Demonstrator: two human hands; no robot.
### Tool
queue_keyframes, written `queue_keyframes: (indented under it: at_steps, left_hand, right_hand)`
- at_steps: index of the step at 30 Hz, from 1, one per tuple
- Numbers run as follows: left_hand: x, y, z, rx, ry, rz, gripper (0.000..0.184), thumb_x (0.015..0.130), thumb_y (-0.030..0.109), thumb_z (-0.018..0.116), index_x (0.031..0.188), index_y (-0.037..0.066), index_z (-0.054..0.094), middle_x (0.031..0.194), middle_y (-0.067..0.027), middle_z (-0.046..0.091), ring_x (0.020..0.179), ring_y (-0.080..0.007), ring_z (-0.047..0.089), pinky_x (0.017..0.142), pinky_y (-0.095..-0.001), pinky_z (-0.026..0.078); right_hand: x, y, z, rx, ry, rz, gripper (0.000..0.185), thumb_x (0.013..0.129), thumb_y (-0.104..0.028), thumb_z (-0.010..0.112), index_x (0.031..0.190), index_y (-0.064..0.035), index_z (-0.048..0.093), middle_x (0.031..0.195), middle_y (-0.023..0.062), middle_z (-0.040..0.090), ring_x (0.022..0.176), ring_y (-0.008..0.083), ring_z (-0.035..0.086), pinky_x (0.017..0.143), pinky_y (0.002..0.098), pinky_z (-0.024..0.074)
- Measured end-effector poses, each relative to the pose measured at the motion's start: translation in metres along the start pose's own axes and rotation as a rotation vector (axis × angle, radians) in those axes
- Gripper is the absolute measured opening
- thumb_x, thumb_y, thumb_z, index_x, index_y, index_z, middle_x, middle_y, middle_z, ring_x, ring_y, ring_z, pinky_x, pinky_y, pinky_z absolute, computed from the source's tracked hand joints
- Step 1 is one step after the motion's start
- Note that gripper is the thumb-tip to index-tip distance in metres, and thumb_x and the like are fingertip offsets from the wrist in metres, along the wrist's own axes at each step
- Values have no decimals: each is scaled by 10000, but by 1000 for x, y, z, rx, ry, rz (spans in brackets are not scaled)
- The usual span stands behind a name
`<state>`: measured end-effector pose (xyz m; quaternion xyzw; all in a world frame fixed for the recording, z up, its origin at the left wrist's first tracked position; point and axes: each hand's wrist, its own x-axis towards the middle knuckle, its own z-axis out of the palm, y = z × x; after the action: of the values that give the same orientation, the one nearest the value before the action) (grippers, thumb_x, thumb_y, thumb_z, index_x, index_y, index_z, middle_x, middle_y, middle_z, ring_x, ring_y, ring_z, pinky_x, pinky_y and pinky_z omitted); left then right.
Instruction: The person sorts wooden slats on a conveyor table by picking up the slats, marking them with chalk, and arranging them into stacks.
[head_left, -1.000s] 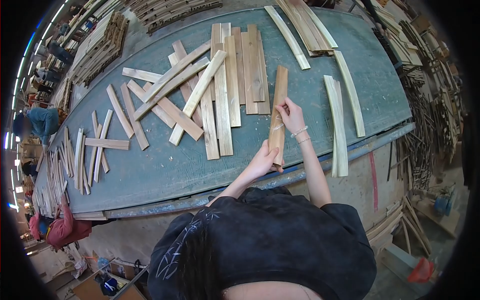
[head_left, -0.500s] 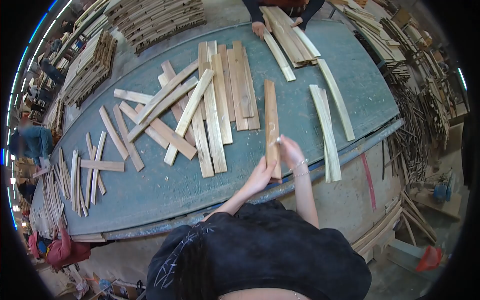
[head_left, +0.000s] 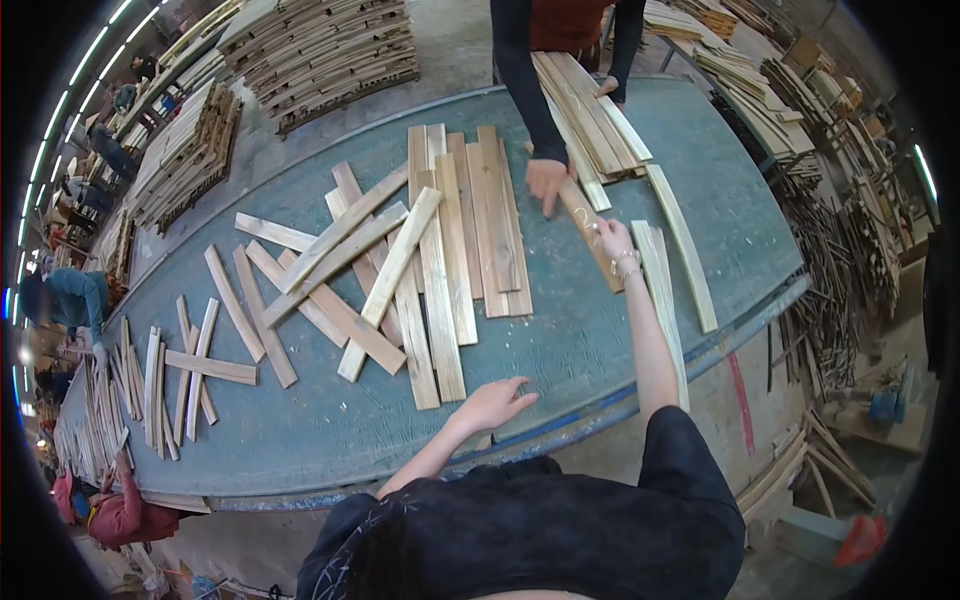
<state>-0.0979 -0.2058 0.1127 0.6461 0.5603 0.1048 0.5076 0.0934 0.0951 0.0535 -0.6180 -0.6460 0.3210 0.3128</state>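
A brown wooden slat (head_left: 577,207) with pale chalk marks lies slanted on the green table. Over its right side is my right hand (head_left: 616,243), fingers pinched on what looks like a small white piece of chalk (head_left: 596,227). My left hand (head_left: 497,404) hovers by the near table edge, fingers stretched out and holding nothing. Across the table, a co-worker's hand (head_left: 547,182) reaches down at the slat's far end. The co-worker's other hand rests by a stack of slats (head_left: 590,115). Two pale slats (head_left: 655,280) lie right of my right hand.
Loose slats (head_left: 385,270) lie crossed over the left and middle of the green table (head_left: 300,430). Another pale slat (head_left: 685,250) lies to the right. Tall wood stacks (head_left: 320,60) stand behind the table. Other people (head_left: 130,510) are at the left end.
My left hand has let go of the slat and drawn back left. The slat has moved away, toward the co-worker, and tilted. My right hand has moved forward; the co-worker's arm has reached in.
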Motion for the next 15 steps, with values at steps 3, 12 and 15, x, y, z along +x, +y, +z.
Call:
queue_keyframes:
  at_steps: [3, 12, 15]
  left_hand:
    - [-1, -19, -9, -41, 95, -38, 508, 823, 397, 431, 1146, 5, 421, 967, -202, 553, 911, -332, 525, 785, -370, 411]
    - [18, -51, -53, -5, 220, -40, 449, 826, 332, 455, 1142, 14, 431, 1004, -208, 524, 939, -322, 512, 824, -353, 398]
    - [36, -64, -78, 55, 205, -12, 434, 825, 331, 461, 1124, 16, 448, 1026, -197, 512, 964, -301, 499, 833, -345, 391]
  right_hand:
    - [46, -2, 14, -131, 3, -21, 348, 825, -324, 454, 793, 4, 566, 686, 133, 593, 638, 251, 568, 622, 319, 428]
    - [37, -48, 56, -123, 668, -301, 192, 799, -216, 493, 842, -44, 566, 1093, 127, 441, 1007, 303, 377, 838, 409, 300]
    - [16, -31, 73, -36, 781, -184, 190, 821, -204, 480, 815, -26, 546, 977, 137, 479, 867, 282, 441, 736, 383, 343]
